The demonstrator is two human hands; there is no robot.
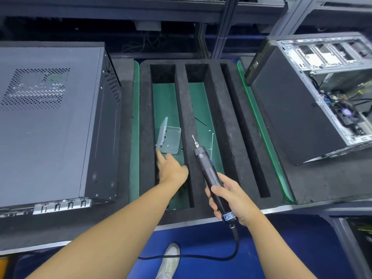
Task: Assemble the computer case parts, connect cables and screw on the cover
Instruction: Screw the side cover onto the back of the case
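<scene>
1. Fingers [160,156] of the left hand [171,168] are stretched out straight and hold nothing, their tips at the near edge of the clear screw box [170,139]. The right hand [227,196] wraps the electric screwdriver [207,168].
2. Best done by pinching a single screw between thumb and forefinger, steadying the open box and keeping the driver's bit pointed away.
3. The closed case [50,127] lies on the table [322,178] at left, probably waiting for that screw.
4. Count:
   - two cases, the second being the open case [322,97] at right
   - one screwdriver
   - one box
   - three slots in the foam tray [181,109]
   - one white cable tie [211,141]
   - screws too small to count
</scene>
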